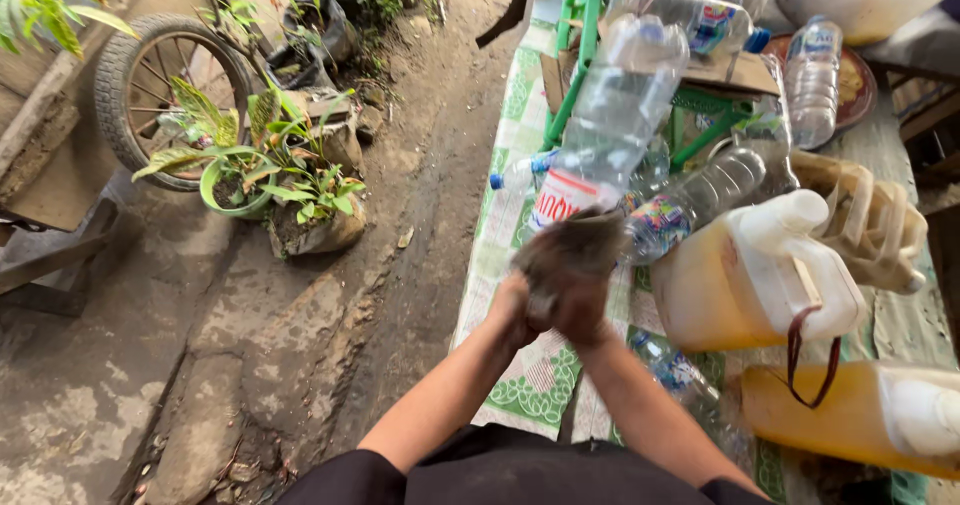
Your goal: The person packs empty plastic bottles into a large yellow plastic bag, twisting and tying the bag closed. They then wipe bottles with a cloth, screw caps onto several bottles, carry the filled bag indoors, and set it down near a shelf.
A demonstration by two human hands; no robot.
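My left hand [512, 310] and my right hand [585, 310] are pressed together over the near edge of a table with a green-patterned cloth [520, 390]. Both are grimy and closed around a dark, blurred cloth-like thing [575, 245] that sticks up above the fingers. Just beyond it lie a large clear plastic bottle [610, 115], leaning, and a smaller clear bottle [695, 200] on its side. To the right of my hands stands a jug of yellow liquid [750, 280] with a white cap.
A second yellow jug [860, 415] lies at the near right, and a beige plastic basket [875, 215] sits behind. A green stool frame [580, 25] and more bottles [812, 75] crowd the far table. On the dirt ground at left are potted plants [240, 180] and a cart wheel [150, 75].
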